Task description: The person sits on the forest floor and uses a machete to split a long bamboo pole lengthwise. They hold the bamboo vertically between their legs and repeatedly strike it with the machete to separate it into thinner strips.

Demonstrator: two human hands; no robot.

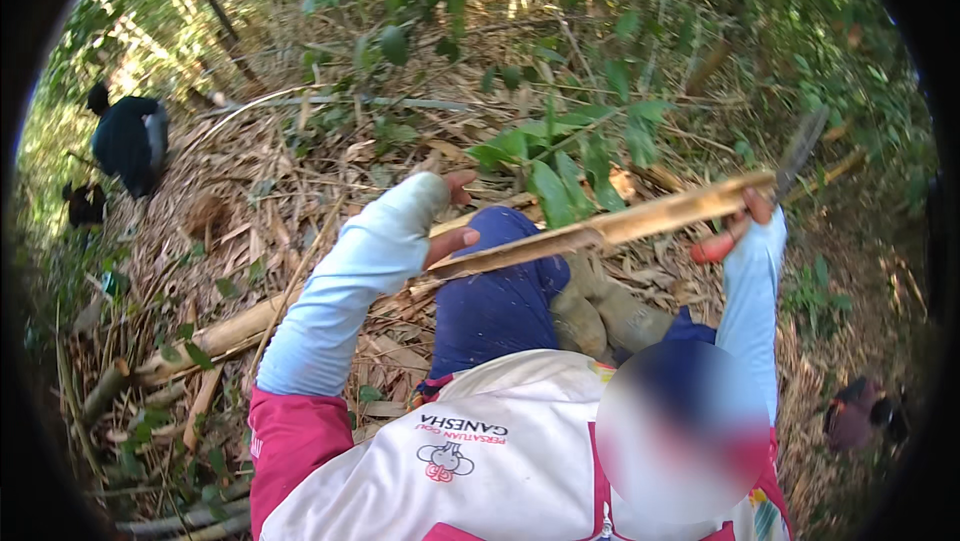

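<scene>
A long strip of split bamboo (640,224) lies slantwise across my raised knee, its pale hollow side showing. My left hand (452,216), in a light blue sleeve, is at its near left part, with thumb and fingers apart; the thumb is close to the strip. At the strip's right end my right hand (745,226) is closed on a large knife, its fingers up against the bamboo. The grey knife blade (803,149) points up and away past the strip's end. Something red-orange shows under the right fingers, perhaps the handle.
Dry bamboo leaves (270,231) litter the ground. A bamboo pole (220,336) and cut lengths lie at the left. Green leafy stems (560,156) stand just past my knee. Another person (130,141) in dark clothes is at the far left. My boots (625,316) are below the strip.
</scene>
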